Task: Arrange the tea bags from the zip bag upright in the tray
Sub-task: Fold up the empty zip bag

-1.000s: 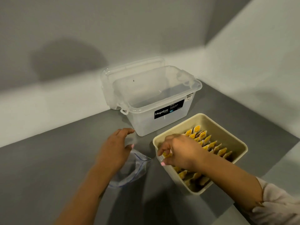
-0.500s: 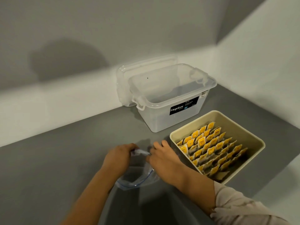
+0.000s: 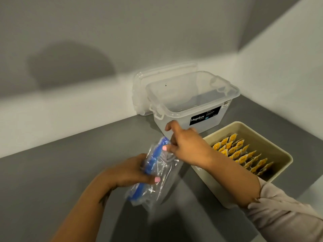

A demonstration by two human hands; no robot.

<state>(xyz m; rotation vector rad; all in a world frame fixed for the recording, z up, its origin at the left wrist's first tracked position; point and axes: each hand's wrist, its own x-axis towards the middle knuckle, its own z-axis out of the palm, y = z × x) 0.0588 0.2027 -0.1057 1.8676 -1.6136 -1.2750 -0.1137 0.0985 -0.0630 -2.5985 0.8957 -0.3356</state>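
Note:
The clear zip bag (image 3: 157, 173) with its blue zip strip is lifted off the grey counter, and I see no tea bags in it. My left hand (image 3: 129, 172) grips its left side along the blue strip. My right hand (image 3: 185, 145) pinches the bag's top end, forefinger raised. To the right, the beige tray (image 3: 272, 142) holds several rows of yellow-tagged tea bags (image 3: 239, 154) standing upright.
A clear Megabox storage tub (image 3: 192, 105) stands open behind my hands, its lid (image 3: 141, 88) leaning against the wall behind it. The grey counter (image 3: 52, 172) meets white walls at the back and right.
My right hand left the tray and went to the zip bag. Both hands then lifted the bag off the counter and drew its zip strip together.

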